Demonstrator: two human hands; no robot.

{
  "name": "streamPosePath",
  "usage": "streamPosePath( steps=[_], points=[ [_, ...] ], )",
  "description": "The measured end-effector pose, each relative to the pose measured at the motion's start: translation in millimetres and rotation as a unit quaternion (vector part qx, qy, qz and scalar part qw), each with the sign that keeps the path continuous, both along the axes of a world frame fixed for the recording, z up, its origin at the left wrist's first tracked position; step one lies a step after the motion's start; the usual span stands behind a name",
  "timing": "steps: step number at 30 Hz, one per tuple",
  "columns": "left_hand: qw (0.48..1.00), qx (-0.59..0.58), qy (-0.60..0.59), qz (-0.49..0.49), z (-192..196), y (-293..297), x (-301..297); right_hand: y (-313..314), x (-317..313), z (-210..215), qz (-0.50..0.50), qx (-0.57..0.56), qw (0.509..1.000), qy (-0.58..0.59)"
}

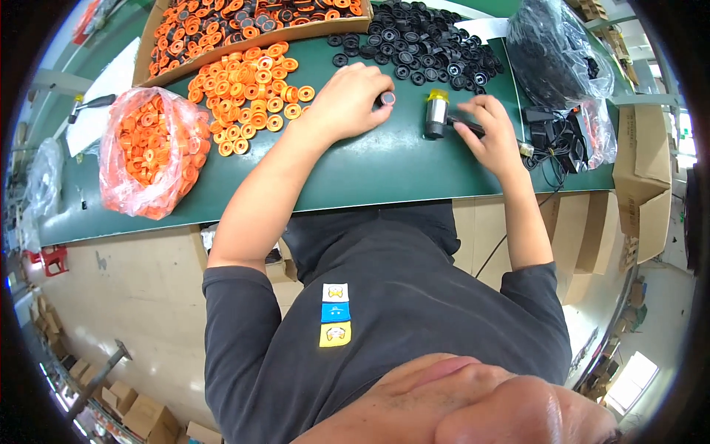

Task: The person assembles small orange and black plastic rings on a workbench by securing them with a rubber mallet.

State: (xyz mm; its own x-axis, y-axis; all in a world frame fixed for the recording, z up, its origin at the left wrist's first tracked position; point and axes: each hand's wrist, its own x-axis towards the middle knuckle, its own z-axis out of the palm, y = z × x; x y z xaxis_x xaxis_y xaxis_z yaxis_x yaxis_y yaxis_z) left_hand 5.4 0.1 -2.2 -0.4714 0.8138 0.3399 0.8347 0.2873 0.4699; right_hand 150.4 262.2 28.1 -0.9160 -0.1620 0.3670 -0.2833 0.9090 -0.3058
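Over the green table my left hand (346, 101) is closed around a small round dark piece (387, 98) with an orange-red edge; my fingers partly cover it. To the right is a mallet (437, 112) with a yellow face, silver middle and black opposite face. Its black handle runs between the thumb and fingers of my right hand (489, 135), which grips it loosely. Left of my left hand lie loose orange wheel-shaped pieces (248, 85). Beyond my hands is a heap of black round pieces (414, 44).
A cardboard box (140, 63) of orange and black pieces stands at the back left. Nearer is a clear bag (118, 189) of orange pieces. On the right are a bag of black pieces (551, 55) and tangled black cables (558, 144). Another hammer (92, 105) lies far left.
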Motion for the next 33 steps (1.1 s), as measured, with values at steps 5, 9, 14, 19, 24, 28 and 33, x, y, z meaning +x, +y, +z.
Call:
streamPosePath(
  steps=[5, 9, 14, 19, 24, 28, 33],
  points=[
    [0.988, 0.108, 0.008, 0.107, 10, -5, -19, -40, -50, 3, 0.117, -0.093, 0.988, -0.038],
    [0.949, 0.213, -0.022, 0.233, 17, -22, -56, -75, -91, -10, 0.207, -0.056, 0.975, -0.053],
    [0.929, 0.106, 0.075, 0.347, 82, -52, -93, -104, -91, -23, 0.217, -0.062, 0.971, -0.076],
    [0.894, 0.053, 0.271, 0.351, 50, -47, -102, -101, -86, -29, 0.204, -0.060, 0.975, -0.066],
    [0.958, -0.082, 0.061, 0.268, 26, -13, -35, -96, -78, -22, 0.145, -0.132, 0.979, -0.055],
    [0.963, -0.057, 0.036, 0.263, 6, -12, -39, -93, -80, -23, 0.109, -0.196, 0.974, -0.040],
    [0.972, -0.044, 0.014, 0.231, 11, -14, -31, -92, -79, -17, 0.071, -0.211, 0.971, -0.083]
  ],
)
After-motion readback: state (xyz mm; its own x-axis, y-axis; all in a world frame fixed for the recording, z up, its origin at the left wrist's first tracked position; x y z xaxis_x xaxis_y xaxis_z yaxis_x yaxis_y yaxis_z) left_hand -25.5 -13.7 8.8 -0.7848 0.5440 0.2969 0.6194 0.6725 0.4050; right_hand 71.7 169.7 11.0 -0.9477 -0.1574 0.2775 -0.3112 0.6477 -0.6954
